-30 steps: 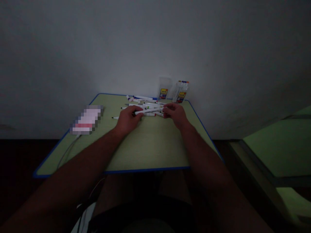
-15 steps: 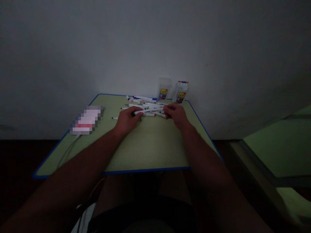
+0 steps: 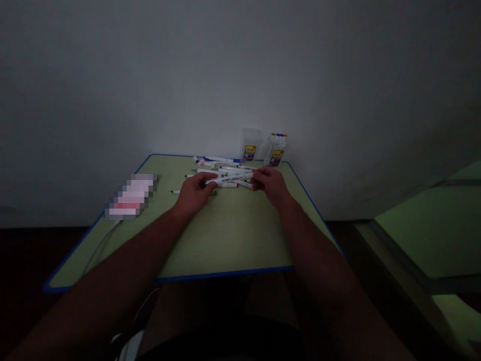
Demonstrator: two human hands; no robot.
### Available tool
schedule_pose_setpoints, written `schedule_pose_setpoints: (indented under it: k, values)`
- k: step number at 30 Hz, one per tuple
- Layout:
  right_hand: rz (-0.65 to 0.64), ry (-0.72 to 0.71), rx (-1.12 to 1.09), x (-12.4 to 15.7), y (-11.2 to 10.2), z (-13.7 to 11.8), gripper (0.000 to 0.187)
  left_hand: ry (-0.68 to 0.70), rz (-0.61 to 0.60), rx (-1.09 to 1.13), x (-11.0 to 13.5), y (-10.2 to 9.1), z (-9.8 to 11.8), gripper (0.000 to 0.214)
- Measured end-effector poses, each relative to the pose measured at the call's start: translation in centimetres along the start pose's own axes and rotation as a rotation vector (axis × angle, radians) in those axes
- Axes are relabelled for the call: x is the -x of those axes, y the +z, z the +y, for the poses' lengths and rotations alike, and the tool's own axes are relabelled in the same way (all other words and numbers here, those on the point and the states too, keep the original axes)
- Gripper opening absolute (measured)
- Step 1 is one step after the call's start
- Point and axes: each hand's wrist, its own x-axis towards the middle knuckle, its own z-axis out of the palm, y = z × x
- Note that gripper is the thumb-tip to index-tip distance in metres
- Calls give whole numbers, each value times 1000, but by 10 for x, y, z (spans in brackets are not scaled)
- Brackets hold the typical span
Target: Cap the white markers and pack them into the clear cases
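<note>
A white marker [image 3: 233,178] spans the gap between my two hands. Its left end is pinched by the thumb and fingers of my left hand [image 3: 195,191]. At its right end, the fingers of my right hand [image 3: 272,185] are closed on it and cover the tip. Several more white markers [image 3: 220,164] lie in a loose pile beneath and behind it, with caps of different colours. One marker with a green end [image 3: 215,192] lies partly hidden under my left hand.
Two clear plastic cases stand at the table's back edge: one case [image 3: 250,153] without visible pens, and another case [image 3: 276,157] holding several markers. A blurred phone-like object [image 3: 132,196] with a cable [image 3: 98,245] lies left on the blue-edged table [image 3: 233,235].
The view has tilted slightly, so the table sits lower in the picture. Both hands still hold the marker, in nearly the same position.
</note>
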Motion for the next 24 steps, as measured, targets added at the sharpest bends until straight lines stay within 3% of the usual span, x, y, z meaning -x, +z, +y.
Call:
schedule_pose_setpoints:
  k: [10, 17, 24]
  values:
    - [-56, 1, -37, 0, -5, 2, 39, -118, -65, 164, 0, -8, 10, 19]
    - [-129, 13, -17, 3, -5, 1, 41, -107, -40, 191, -1, -11, 11, 19]
    - [-109, 14, -4, 1, -6, 2, 39, -103, -28, 184, -1, -8, 11, 22]
